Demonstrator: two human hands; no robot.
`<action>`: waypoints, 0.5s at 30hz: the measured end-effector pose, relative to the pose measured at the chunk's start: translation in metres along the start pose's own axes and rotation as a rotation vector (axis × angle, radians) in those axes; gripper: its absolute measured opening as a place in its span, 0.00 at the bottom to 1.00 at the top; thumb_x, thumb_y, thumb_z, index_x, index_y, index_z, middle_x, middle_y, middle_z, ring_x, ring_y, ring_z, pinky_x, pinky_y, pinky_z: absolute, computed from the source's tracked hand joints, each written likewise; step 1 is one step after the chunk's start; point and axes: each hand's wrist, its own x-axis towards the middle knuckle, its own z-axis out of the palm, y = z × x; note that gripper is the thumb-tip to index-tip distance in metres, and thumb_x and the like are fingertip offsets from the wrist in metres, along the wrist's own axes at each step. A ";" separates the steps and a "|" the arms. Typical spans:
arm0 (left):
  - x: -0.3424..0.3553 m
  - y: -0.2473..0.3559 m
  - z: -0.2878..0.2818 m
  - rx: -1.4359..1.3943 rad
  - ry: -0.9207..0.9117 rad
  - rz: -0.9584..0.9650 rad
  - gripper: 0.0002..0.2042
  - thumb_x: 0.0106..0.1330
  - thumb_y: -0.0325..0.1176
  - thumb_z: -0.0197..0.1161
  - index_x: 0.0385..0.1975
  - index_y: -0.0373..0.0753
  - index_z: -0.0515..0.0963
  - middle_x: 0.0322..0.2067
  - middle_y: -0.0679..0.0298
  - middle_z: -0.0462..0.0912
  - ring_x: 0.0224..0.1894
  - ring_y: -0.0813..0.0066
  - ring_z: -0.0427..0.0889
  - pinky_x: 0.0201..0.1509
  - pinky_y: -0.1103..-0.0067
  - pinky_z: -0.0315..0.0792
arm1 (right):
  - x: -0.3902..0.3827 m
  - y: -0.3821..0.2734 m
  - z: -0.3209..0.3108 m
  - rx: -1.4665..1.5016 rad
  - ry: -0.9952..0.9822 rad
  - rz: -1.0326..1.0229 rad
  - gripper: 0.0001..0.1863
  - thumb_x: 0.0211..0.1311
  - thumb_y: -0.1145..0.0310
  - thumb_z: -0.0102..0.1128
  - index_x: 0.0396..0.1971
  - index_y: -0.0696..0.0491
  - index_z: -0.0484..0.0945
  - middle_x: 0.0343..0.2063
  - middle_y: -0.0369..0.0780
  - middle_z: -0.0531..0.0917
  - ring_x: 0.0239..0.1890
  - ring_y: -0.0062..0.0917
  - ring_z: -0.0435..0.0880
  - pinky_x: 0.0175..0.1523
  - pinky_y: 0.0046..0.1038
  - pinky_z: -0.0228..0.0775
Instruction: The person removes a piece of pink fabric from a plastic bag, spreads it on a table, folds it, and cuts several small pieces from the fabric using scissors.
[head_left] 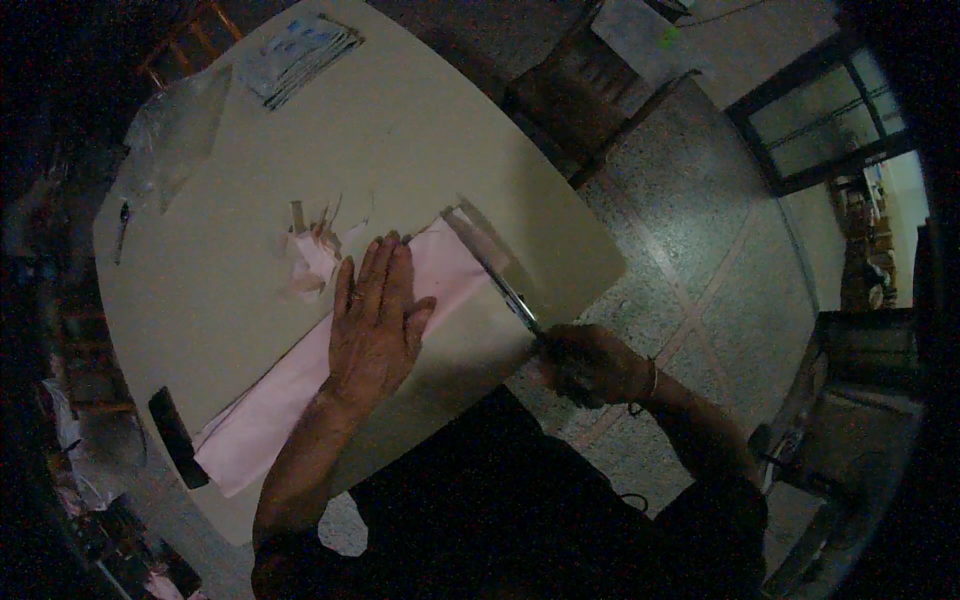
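Observation:
A long folded pink sheet (450, 262), paper or cloth, lies diagonally on the pale table (180, 310). My left hand (372, 325) rests flat on it with fingers stretched out. My right hand (590, 365), at the table's right edge, grips scissors (515, 305) whose long blades lie along the sheet's right end. A narrow strip (468, 225) sits at that end, beside the blades. Pale and pink scraps (312, 255) are piled loosely above my left hand. A dark oblong object (176, 435) lies beside the sheet's lower left end.
A paper stack (300, 58), clear plastic sheeting (175, 135) and a slim dark tool (122, 230) lie along the table's far and left parts. A wooden chair (180, 50) stands behind. Speckled floor (700, 250) shows right, with dark furniture (580, 110) and a glazed frame (820, 115).

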 end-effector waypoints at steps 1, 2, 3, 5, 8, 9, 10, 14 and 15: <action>0.001 -0.001 0.000 0.006 0.000 0.000 0.31 0.68 0.42 0.53 0.66 0.31 0.55 0.66 0.50 0.57 0.69 0.56 0.55 0.71 0.55 0.46 | -0.007 -0.001 0.001 0.110 -0.004 0.097 0.10 0.60 0.68 0.61 0.39 0.55 0.76 0.21 0.34 0.78 0.21 0.16 0.77 0.23 0.21 0.65; 0.001 0.001 -0.003 0.013 0.002 -0.003 0.31 0.69 0.42 0.53 0.66 0.31 0.56 0.66 0.51 0.57 0.69 0.56 0.55 0.71 0.55 0.46 | -0.015 0.000 0.002 0.217 -0.011 0.193 0.10 0.61 0.68 0.61 0.40 0.55 0.76 0.22 0.34 0.78 0.22 0.16 0.77 0.23 0.21 0.65; 0.003 0.001 -0.004 0.018 0.002 -0.001 0.30 0.69 0.42 0.53 0.65 0.31 0.56 0.66 0.51 0.57 0.69 0.56 0.55 0.71 0.55 0.46 | -0.022 0.007 0.002 0.265 0.008 0.161 0.11 0.61 0.68 0.61 0.41 0.56 0.76 0.22 0.34 0.78 0.23 0.16 0.77 0.24 0.20 0.66; 0.006 0.001 -0.006 0.013 -0.011 0.006 0.29 0.70 0.41 0.49 0.65 0.30 0.56 0.67 0.50 0.57 0.70 0.54 0.54 0.72 0.55 0.44 | -0.032 0.023 0.003 0.362 0.042 0.093 0.12 0.61 0.68 0.61 0.42 0.57 0.75 0.24 0.35 0.78 0.24 0.16 0.77 0.24 0.20 0.66; 0.010 -0.001 -0.010 0.050 -0.023 0.012 0.27 0.69 0.39 0.51 0.64 0.31 0.58 0.65 0.50 0.60 0.68 0.54 0.57 0.71 0.56 0.46 | -0.047 0.014 0.002 0.368 0.087 0.140 0.14 0.61 0.66 0.61 0.43 0.58 0.74 0.26 0.36 0.79 0.24 0.17 0.76 0.25 0.19 0.67; 0.013 -0.002 -0.011 0.067 -0.027 0.016 0.27 0.68 0.37 0.52 0.64 0.32 0.59 0.64 0.50 0.61 0.67 0.54 0.59 0.71 0.56 0.47 | -0.049 0.020 0.003 0.289 0.083 0.067 0.14 0.61 0.66 0.61 0.43 0.59 0.74 0.26 0.37 0.79 0.24 0.18 0.76 0.25 0.19 0.67; 0.018 -0.003 -0.012 0.031 0.007 0.007 0.26 0.67 0.37 0.54 0.63 0.34 0.60 0.63 0.51 0.63 0.66 0.54 0.61 0.69 0.56 0.50 | -0.051 0.031 0.003 0.211 0.079 -0.006 0.15 0.61 0.66 0.61 0.43 0.59 0.74 0.27 0.37 0.79 0.24 0.18 0.76 0.25 0.19 0.67; 0.050 -0.004 -0.011 -0.173 0.071 -0.002 0.24 0.62 0.37 0.60 0.57 0.39 0.68 0.59 0.54 0.67 0.60 0.54 0.67 0.63 0.56 0.55 | -0.071 0.048 0.006 0.492 0.059 0.086 0.16 0.61 0.65 0.61 0.43 0.60 0.74 0.28 0.39 0.80 0.25 0.19 0.78 0.26 0.20 0.69; 0.062 -0.004 -0.008 -0.237 0.067 0.002 0.22 0.61 0.37 0.62 0.55 0.39 0.69 0.58 0.55 0.68 0.58 0.54 0.68 0.61 0.55 0.55 | -0.072 0.052 0.007 0.503 0.062 0.058 0.16 0.61 0.65 0.61 0.43 0.60 0.74 0.28 0.39 0.80 0.25 0.19 0.78 0.26 0.20 0.69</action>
